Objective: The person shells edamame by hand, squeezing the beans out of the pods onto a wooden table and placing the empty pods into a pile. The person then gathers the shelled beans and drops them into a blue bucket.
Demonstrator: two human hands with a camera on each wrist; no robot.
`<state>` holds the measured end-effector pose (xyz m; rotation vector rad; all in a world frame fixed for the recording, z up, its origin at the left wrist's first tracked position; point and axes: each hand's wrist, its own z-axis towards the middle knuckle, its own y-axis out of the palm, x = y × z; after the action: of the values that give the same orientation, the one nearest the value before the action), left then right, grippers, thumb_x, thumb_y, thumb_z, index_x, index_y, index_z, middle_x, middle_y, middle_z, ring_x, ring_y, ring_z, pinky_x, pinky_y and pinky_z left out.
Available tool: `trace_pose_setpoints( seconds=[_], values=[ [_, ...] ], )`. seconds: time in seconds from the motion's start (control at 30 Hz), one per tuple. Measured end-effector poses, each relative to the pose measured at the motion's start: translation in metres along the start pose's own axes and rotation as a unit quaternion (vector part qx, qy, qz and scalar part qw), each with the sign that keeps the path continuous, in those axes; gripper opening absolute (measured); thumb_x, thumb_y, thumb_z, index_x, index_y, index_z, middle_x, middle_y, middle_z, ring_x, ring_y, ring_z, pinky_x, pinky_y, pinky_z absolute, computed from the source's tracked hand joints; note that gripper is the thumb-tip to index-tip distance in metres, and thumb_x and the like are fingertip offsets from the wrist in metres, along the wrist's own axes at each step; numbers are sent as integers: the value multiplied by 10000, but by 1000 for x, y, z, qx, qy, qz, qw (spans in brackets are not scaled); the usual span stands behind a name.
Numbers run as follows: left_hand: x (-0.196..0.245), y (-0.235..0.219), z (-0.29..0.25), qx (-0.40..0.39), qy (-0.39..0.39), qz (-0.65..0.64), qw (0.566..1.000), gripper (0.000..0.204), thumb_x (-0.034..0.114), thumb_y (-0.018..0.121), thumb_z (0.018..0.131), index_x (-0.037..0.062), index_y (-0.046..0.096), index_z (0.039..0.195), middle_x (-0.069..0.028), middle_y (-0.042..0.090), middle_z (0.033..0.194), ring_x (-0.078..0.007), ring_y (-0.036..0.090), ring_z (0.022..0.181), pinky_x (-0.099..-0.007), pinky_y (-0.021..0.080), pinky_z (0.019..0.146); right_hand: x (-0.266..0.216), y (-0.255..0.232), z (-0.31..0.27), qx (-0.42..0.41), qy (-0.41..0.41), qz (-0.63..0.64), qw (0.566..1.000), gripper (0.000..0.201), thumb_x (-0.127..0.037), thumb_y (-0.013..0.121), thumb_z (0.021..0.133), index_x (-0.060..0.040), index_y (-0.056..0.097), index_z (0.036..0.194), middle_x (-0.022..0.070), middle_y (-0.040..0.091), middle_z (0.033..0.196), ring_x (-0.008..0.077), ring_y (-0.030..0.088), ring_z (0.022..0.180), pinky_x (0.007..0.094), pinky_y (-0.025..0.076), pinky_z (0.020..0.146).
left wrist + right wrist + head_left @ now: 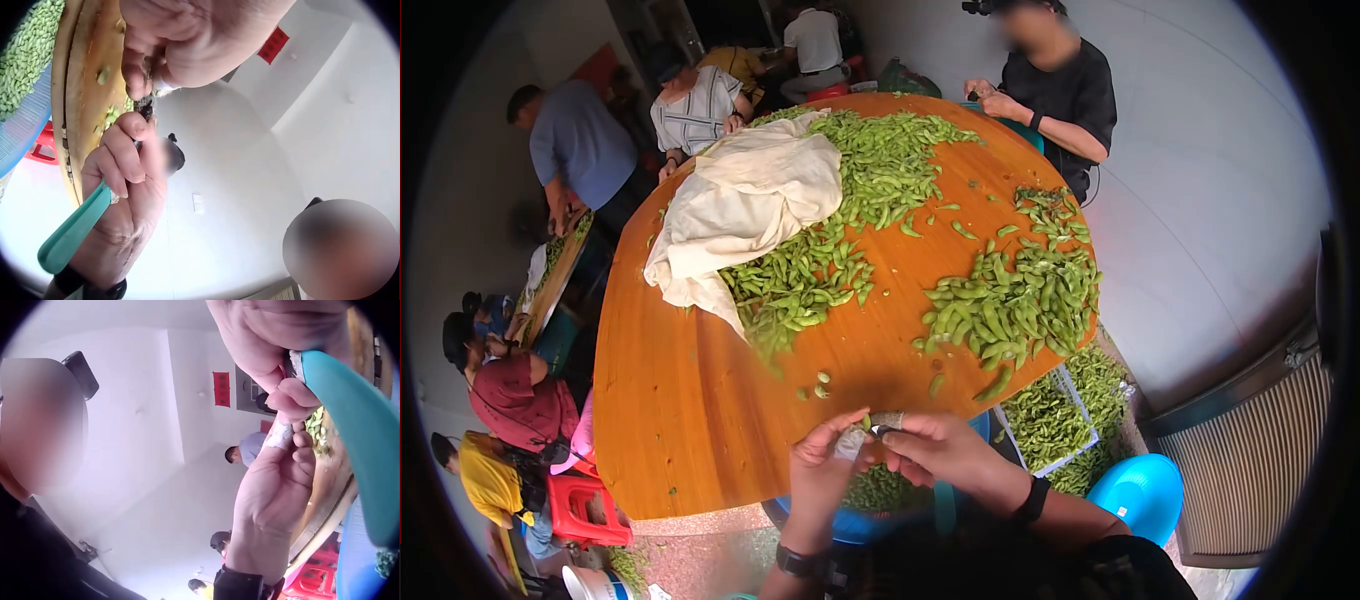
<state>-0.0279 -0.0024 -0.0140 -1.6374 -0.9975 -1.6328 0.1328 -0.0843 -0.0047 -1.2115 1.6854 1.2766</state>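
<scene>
Close together over the near table edge, my left hand point(820, 465) and right hand point(950, 455) meet at the fingertips. The left thumb and finger pinch a small green edamame pod point(866, 423), mostly hidden by the fingers. White tape point(279, 435) wraps the left thumb. My right fingers curl round a tool with a teal handle point(78, 228), which sticks out past the palm; its working end is hidden, so I cannot tell its kind. Grey wrapping covers a right fingertip. Below the hands, a blue basket point(39, 119) holds shelled green beans point(25, 59).
Heaps of edamame pods point(1015, 305) lie on the round wooden table point(690, 420), one partly under a cream cloth point(750, 190). A crate point(1065, 460) of pods and a blue basin point(1137, 497) stand at right. Red stools point(585, 510) and several people are around.
</scene>
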Motion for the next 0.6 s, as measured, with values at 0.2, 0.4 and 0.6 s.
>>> trace_pose_setpoints(
  seconds=[0.2, 0.4, 0.6],
  values=[
    [-9, -1, -7, -16, -3, -37, 999, 338, -93, 534, 866, 59, 670, 1137, -34, 670, 917, -93, 627, 734, -212, 501, 649, 5, 4, -6, 8, -22, 1, 1000, 170, -168, 508, 989, -46, 615, 1037, -13, 579, 730, 45, 511, 524, 196, 388, 449],
    [-15, -3, -12, -23, -46, -118, 992, 245, -17, 576, 907, 32, 649, 1136, -50, 679, 876, -109, 640, 736, -225, 501, 629, 11, 7, -8, 27, -36, 44, 998, 157, -138, 508, 985, -44, 624, 1033, -22, 561, 696, 46, 495, 511, 205, 368, 443],
    [-9, 14, -20, 3, 156, 248, 956, 364, -65, 562, 829, 32, 631, 1173, -131, 680, 924, -217, 671, 781, -311, 541, 716, 23, 12, -8, 132, -172, -155, 964, 117, -86, 553, 931, -20, 634, 984, 33, 572, 675, 83, 528, 539, 275, 411, 480]
  ],
)
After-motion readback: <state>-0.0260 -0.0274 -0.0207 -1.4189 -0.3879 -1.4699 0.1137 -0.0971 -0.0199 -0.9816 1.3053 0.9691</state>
